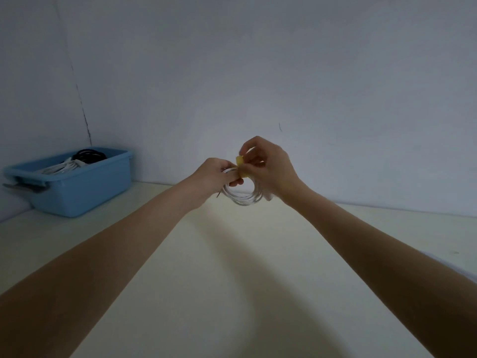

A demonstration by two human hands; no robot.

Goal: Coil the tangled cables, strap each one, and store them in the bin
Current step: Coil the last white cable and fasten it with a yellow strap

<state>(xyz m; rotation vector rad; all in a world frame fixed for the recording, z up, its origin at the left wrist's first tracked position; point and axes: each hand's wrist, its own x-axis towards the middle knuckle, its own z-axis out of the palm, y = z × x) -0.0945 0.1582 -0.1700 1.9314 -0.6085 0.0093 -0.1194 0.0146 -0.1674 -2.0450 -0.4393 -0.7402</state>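
A coiled white cable (244, 197) hangs in the air above the table, held between both hands. My left hand (215, 177) grips the top left of the coil, fingers curled through the loop. A yellow strap (240, 165) wraps over the coil's top, and my right hand (268, 167) pinches its upper end between thumb and fingertips. The blue bin (77, 187) stands at the far left against the wall. Inside it lie a coiled black cable (89, 155) and a white cable (62, 167).
The pale table (232, 267) stretches under my arms to the wall behind. A grey handle-like object (18, 187) sticks out by the bin's left edge. The corner of the wall (82, 112) runs down behind the bin.
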